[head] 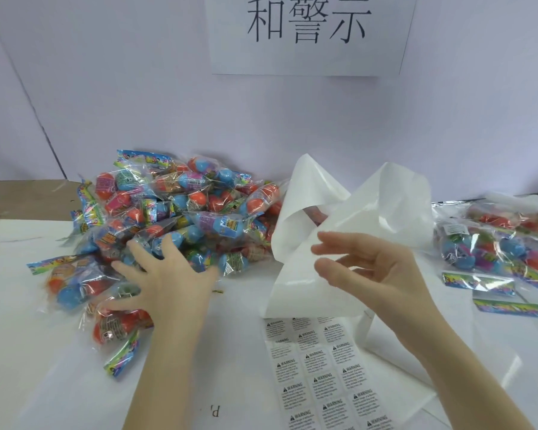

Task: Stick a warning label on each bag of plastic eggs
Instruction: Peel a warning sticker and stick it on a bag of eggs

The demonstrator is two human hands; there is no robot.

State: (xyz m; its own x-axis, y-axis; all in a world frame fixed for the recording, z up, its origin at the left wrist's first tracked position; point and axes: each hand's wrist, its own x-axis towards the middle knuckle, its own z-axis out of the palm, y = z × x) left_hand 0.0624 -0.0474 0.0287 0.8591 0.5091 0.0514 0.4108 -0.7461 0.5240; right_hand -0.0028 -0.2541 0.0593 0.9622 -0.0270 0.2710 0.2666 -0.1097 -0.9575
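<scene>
On the table point(44, 383), the sheet of warning labels point(326, 373) lies nearest, just below the right hand point(370, 271), whose grip is wide beside curled white backing paper point(354, 212). The left hand point(168, 274), fingers spread, presses on the pile of egg bags point(174, 209).

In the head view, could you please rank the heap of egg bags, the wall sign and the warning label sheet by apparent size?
1. Colourful heap of clear plastic egg bags.
2. White paper wall sign with black characters, cropped at the top.
3. White warning label sheet, partly covered and nearer the camera, so unsure.
</scene>
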